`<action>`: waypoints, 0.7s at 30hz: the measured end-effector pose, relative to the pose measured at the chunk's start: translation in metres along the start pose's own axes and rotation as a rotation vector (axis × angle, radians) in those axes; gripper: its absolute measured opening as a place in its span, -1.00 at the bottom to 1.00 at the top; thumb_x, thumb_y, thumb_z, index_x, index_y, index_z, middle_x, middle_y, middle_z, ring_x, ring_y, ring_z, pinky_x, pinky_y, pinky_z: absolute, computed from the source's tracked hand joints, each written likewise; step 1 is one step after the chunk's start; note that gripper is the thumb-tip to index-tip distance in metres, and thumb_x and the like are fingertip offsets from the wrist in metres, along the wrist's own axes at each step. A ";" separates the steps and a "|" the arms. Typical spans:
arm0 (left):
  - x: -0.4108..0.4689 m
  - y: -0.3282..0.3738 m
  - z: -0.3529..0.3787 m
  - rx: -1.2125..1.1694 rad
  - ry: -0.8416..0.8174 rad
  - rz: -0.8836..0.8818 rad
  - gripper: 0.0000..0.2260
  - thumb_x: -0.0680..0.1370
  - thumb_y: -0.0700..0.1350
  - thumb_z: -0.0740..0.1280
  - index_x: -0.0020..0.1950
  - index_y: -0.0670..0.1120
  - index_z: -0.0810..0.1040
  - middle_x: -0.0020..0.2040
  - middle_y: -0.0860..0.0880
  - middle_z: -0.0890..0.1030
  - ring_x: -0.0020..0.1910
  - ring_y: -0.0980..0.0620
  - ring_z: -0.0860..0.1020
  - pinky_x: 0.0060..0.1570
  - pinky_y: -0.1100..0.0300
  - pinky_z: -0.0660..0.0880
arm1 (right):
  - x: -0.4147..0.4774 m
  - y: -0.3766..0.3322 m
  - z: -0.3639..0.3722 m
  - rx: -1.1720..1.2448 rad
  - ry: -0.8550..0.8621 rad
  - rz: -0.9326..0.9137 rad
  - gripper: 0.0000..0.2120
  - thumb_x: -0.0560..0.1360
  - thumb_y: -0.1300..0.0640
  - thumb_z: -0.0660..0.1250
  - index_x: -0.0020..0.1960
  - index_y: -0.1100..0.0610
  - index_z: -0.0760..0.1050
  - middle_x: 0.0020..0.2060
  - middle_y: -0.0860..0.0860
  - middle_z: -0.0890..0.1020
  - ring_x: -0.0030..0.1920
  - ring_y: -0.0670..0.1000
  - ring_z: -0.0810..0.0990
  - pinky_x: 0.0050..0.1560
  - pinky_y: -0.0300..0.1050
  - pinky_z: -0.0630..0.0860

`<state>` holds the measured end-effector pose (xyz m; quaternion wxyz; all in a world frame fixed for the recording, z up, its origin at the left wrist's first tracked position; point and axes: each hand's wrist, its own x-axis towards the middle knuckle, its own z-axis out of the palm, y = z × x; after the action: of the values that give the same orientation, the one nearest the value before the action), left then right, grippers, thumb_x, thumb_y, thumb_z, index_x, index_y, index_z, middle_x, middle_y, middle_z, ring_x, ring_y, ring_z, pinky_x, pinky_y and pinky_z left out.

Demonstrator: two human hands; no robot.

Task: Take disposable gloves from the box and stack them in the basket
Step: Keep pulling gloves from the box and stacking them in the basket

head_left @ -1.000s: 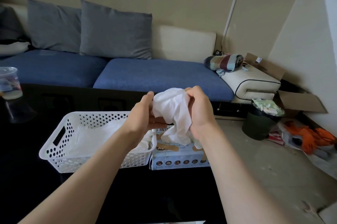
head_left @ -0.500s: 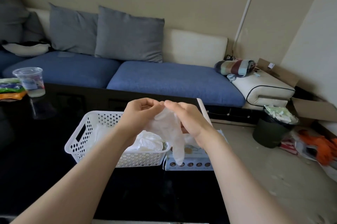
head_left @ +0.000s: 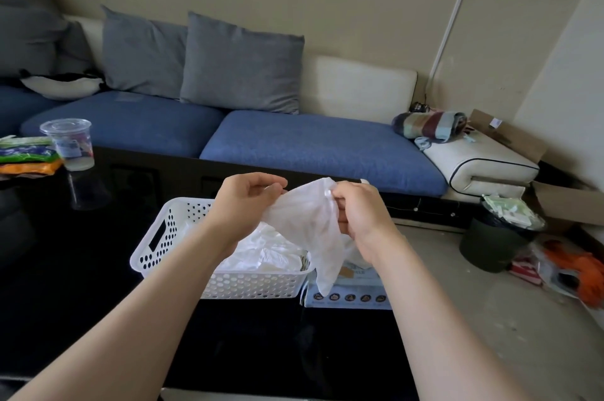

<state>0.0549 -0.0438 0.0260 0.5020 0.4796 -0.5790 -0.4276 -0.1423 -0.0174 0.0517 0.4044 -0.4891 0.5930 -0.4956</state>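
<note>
A thin translucent white glove [head_left: 307, 224] hangs spread between my two hands above the table. My left hand [head_left: 243, 204] pinches its left edge, and my right hand [head_left: 358, 214] pinches its right edge. Below them stands a white perforated basket [head_left: 163, 237] with several crumpled white gloves [head_left: 271, 250] inside. The blue and white glove box [head_left: 356, 289] sits just right of the basket, partly hidden by the hanging glove and my right forearm.
The basket and box rest on a glossy black table [head_left: 81, 286]. A clear plastic cup [head_left: 70, 144] and colourful packets [head_left: 26, 152] sit at its far left. A blue sofa [head_left: 310, 145] lies behind, a dark waste bin [head_left: 496, 237] on the floor to the right.
The bunched glove has been pulled open and stretched wider between my hands. My hands moved apart. The view shifted so the cup and packets came into sight.
</note>
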 end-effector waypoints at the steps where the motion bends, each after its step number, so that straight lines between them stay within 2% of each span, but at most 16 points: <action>1: 0.000 0.000 0.001 0.045 0.041 0.021 -0.89 0.65 -0.11 0.41 0.09 0.00 0.74 -0.08 0.09 0.76 -0.04 0.11 0.71 -0.06 0.25 0.61 | 0.002 0.003 -0.001 0.031 0.001 0.035 -0.73 0.54 0.27 0.22 -0.10 -0.06 0.21 -0.44 0.00 0.41 -0.35 0.05 0.39 -0.22 0.02 0.40; 2: 0.000 0.000 0.001 0.080 0.080 0.036 -0.91 0.64 -0.08 0.43 0.06 0.01 0.75 -0.11 0.10 0.76 -0.06 0.12 0.70 -0.09 0.28 0.58 | 0.000 0.003 -0.001 0.034 0.023 0.071 -0.67 0.52 0.29 0.20 0.21 0.07 0.19 -0.39 0.06 0.49 -0.29 0.11 0.49 -0.11 0.06 0.53; 3: 0.001 -0.001 0.002 0.106 0.112 0.050 -0.92 0.63 -0.06 0.45 0.04 0.02 0.75 -0.12 0.10 0.75 -0.07 0.13 0.69 -0.10 0.28 0.56 | -0.001 0.003 -0.002 0.026 0.024 0.088 -0.77 0.50 0.31 0.19 0.15 0.32 0.39 -0.32 0.11 0.59 -0.19 0.19 0.60 0.06 0.16 0.64; 4: 0.002 -0.001 0.002 0.123 0.138 0.061 -0.93 0.62 -0.04 0.46 0.02 0.03 0.75 -0.13 0.10 0.74 -0.07 0.13 0.69 -0.09 0.27 0.56 | -0.004 0.003 -0.002 0.021 0.029 0.120 -0.90 0.48 0.34 0.17 -0.08 0.29 0.46 -0.26 0.15 0.67 -0.09 0.26 0.67 0.18 0.25 0.65; 5: 0.002 -0.001 0.002 0.133 0.156 0.070 -0.93 0.62 -0.02 0.46 0.00 0.05 0.74 -0.14 0.11 0.73 -0.08 0.13 0.68 -0.10 0.27 0.56 | -0.005 0.005 -0.004 0.013 0.013 0.148 -0.85 0.47 0.38 0.15 -0.13 0.23 0.47 -0.24 0.16 0.72 -0.05 0.28 0.71 0.21 0.31 0.65; 7: 0.002 0.000 0.004 0.134 0.172 0.083 -0.93 0.61 0.01 0.47 -0.04 0.09 0.73 -0.18 0.12 0.72 -0.11 0.13 0.68 -0.12 0.27 0.58 | -0.003 0.006 -0.007 0.050 -0.037 0.188 -0.78 0.46 0.38 0.10 -0.12 0.26 0.52 -0.21 0.17 0.76 -0.04 0.28 0.73 0.21 0.35 0.65; 8: 0.001 0.000 0.005 0.129 0.173 0.092 -0.93 0.60 0.02 0.48 -0.06 0.10 0.73 -0.19 0.12 0.72 -0.13 0.13 0.68 -0.13 0.24 0.60 | -0.002 0.006 -0.008 0.065 -0.075 0.196 -0.73 0.50 0.31 0.12 -0.02 0.24 0.61 -0.15 0.18 0.78 -0.02 0.28 0.74 0.21 0.35 0.65; 10: 0.001 0.000 0.007 0.130 0.170 0.119 -0.91 0.58 0.05 0.50 -0.09 0.09 0.74 -0.22 0.10 0.71 -0.18 0.13 0.67 -0.13 0.20 0.62 | -0.001 0.007 -0.010 0.081 -0.170 0.196 -0.67 0.58 -0.03 0.26 0.16 0.12 0.67 0.02 0.16 0.77 0.03 0.25 0.76 0.20 0.27 0.68; 11: 0.001 0.000 0.008 0.134 0.167 0.132 -0.89 0.56 0.07 0.51 -0.11 0.08 0.74 -0.23 0.08 0.70 -0.20 0.14 0.65 -0.15 0.19 0.61 | -0.002 0.006 -0.010 0.041 -0.225 0.186 -0.62 0.55 -0.17 0.35 0.18 0.06 0.69 0.07 0.12 0.77 0.04 0.21 0.77 0.18 0.20 0.70; 12: 0.001 0.000 0.008 0.135 0.162 0.143 -0.88 0.55 0.09 0.52 -0.12 0.07 0.74 -0.24 0.07 0.69 -0.24 0.15 0.63 -0.17 0.19 0.60 | -0.002 0.007 -0.010 -0.022 -0.277 0.167 -0.62 0.50 -0.22 0.45 0.16 0.02 0.72 0.09 0.08 0.77 0.06 0.16 0.77 0.15 0.13 0.71; 14: 0.001 0.001 0.009 0.138 0.159 0.161 -0.83 0.52 0.13 0.54 -0.15 0.06 0.73 -0.26 0.05 0.67 -0.28 0.16 0.59 -0.21 0.18 0.55 | -0.002 0.010 -0.008 -0.164 -0.352 0.115 -0.73 0.49 -0.08 0.58 0.13 0.00 0.75 0.05 0.04 0.79 0.07 0.07 0.77 0.15 0.06 0.71; 17: 0.001 0.002 0.008 0.175 0.174 0.187 -0.77 0.50 0.20 0.54 -0.19 0.06 0.72 -0.26 0.01 0.67 -0.28 0.13 0.56 -0.25 0.16 0.51 | -0.002 0.012 -0.009 -0.226 -0.370 0.089 -0.87 0.57 0.13 0.53 0.10 0.10 0.75 -0.03 0.08 0.80 0.02 0.08 0.79 0.13 0.05 0.72; 19: 0.001 0.002 0.006 0.188 0.158 0.163 -0.72 0.48 0.25 0.52 -0.20 0.05 0.72 -0.30 -0.01 0.63 -0.33 0.11 0.50 -0.30 0.17 0.45 | 0.001 0.012 -0.011 -0.190 -0.331 0.075 -0.89 0.59 0.16 0.47 0.05 0.13 0.76 -0.06 0.08 0.80 0.01 0.10 0.79 0.08 0.02 0.71; 21: -0.002 0.003 0.003 0.164 0.061 0.104 -0.65 0.46 0.32 0.50 -0.19 0.04 0.74 -0.34 -0.05 0.52 -0.36 0.07 0.44 -0.32 0.16 0.40 | 0.005 0.012 -0.014 -0.103 -0.279 0.067 -0.85 0.57 0.13 0.44 0.04 0.16 0.75 -0.10 0.11 0.77 -0.01 0.15 0.75 -0.01 0.01 0.64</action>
<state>0.0514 -0.0410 0.0285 0.4999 0.5011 -0.6205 -0.3375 -0.1589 -0.0193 0.0429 0.4736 -0.5533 0.5714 -0.3782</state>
